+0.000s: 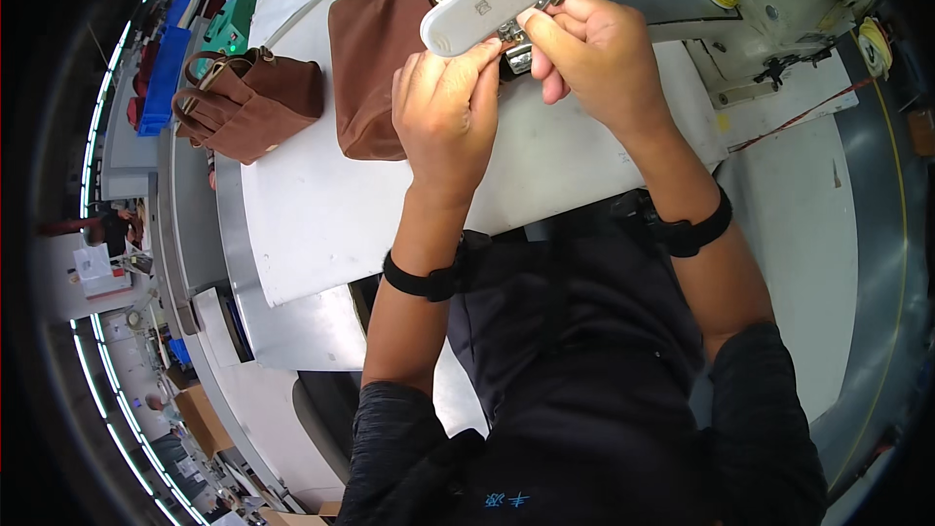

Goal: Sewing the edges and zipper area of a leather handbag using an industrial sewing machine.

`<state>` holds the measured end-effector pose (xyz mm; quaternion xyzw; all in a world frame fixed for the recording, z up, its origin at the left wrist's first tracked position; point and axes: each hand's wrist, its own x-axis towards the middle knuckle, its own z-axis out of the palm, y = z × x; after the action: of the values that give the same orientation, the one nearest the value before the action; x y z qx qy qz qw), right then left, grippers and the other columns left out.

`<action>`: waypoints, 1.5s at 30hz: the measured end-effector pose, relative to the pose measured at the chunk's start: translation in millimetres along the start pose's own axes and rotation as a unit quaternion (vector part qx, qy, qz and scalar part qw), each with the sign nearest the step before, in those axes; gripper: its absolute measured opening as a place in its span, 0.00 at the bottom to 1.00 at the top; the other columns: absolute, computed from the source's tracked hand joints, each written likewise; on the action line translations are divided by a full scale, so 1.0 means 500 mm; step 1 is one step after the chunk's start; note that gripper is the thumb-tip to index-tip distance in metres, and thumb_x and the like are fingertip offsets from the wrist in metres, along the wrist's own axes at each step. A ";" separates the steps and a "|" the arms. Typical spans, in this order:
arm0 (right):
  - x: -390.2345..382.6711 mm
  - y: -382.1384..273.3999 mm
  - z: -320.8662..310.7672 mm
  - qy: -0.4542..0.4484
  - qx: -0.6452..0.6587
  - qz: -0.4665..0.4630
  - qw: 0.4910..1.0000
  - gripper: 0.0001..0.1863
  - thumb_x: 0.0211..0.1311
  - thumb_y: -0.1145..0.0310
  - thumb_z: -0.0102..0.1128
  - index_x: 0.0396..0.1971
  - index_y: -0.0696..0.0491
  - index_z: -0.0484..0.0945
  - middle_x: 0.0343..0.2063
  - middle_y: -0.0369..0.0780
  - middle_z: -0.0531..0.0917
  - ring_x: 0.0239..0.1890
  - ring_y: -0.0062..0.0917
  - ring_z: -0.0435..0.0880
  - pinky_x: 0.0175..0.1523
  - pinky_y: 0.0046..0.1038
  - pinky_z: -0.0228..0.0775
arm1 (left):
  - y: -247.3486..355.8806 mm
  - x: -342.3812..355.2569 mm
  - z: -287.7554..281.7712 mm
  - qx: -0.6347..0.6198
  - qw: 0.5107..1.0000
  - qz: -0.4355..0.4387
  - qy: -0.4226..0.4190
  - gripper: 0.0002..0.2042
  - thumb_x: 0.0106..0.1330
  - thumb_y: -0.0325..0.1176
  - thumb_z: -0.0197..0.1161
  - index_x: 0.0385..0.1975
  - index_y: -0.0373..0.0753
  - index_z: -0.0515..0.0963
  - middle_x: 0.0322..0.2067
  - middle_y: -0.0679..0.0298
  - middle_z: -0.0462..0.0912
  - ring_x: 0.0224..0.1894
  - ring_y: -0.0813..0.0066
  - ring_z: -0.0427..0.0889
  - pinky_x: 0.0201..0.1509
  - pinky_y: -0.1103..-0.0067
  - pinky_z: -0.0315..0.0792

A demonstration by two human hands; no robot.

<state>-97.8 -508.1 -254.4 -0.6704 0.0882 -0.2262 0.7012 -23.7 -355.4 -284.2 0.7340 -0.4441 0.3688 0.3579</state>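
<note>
A white sewing machine head (492, 5) juts over the worktable at the top, with small metal parts (519, 56) below its end. My left hand (446, 112) is closed, its thumb and fingertips pressed together beside those metal parts. What it pinches is too small to make out. From the other side, my right hand (599, 54) is closed with thumb and forefinger at the metal parts under the head. Anything between them is hidden. A large brown bag (368, 73) lies flat just left of my left hand and runs up behind the machine head.
A small brown handbag (258, 107) with handles stands at the table's left. Behind it are a green box-shaped thing (231, 19) and blue bins (166, 78). The machine body (789, 0) fills the upper right. The white worktable (321, 224) ends in front of my lap.
</note>
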 end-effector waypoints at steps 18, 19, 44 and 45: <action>-0.008 0.001 0.005 0.001 -0.051 -0.026 0.998 0.11 0.71 0.67 0.60 0.32 0.59 0.81 0.15 0.33 0.79 0.13 0.12 0.73 0.20 0.18 0.65 | -0.016 0.028 -0.026 -0.010 0.997 0.009 -0.081 0.07 0.60 0.23 0.70 0.37 0.37 0.87 0.37 0.61 0.89 0.41 0.65 0.85 0.48 0.75 0.76; -0.009 0.000 0.003 0.007 -0.061 -0.023 0.998 0.10 0.71 0.68 0.61 0.35 0.59 0.83 0.16 0.32 0.78 0.14 0.11 0.72 0.21 0.17 0.65 | -0.017 0.027 -0.027 -0.004 0.996 0.009 -0.085 0.07 0.60 0.23 0.70 0.37 0.37 0.87 0.37 0.61 0.89 0.41 0.65 0.85 0.48 0.75 0.76; -0.001 0.010 0.007 0.002 0.000 -0.029 1.000 0.11 0.69 0.69 0.60 0.31 0.62 0.79 0.13 0.34 0.78 0.12 0.12 0.71 0.19 0.20 0.64 | -0.091 -0.034 -0.172 0.149 0.969 -0.032 -0.192 0.18 0.60 0.37 0.75 0.49 0.40 0.83 0.47 0.59 0.87 0.49 0.60 0.85 0.55 0.69 0.75; -0.002 0.011 0.007 -0.002 -0.002 -0.029 1.000 0.11 0.69 0.69 0.60 0.31 0.62 0.79 0.13 0.34 0.78 0.12 0.12 0.71 0.19 0.20 0.64 | -0.103 -0.033 -0.192 0.158 0.958 -0.067 -0.229 0.15 0.60 0.36 0.74 0.46 0.40 0.85 0.44 0.60 0.89 0.47 0.61 0.86 0.55 0.69 0.75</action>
<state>-96.0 -504.4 -259.6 -0.6748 0.0676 -0.2447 0.6930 -3.6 -249.3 -263.3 0.8740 -0.3998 0.2315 0.1503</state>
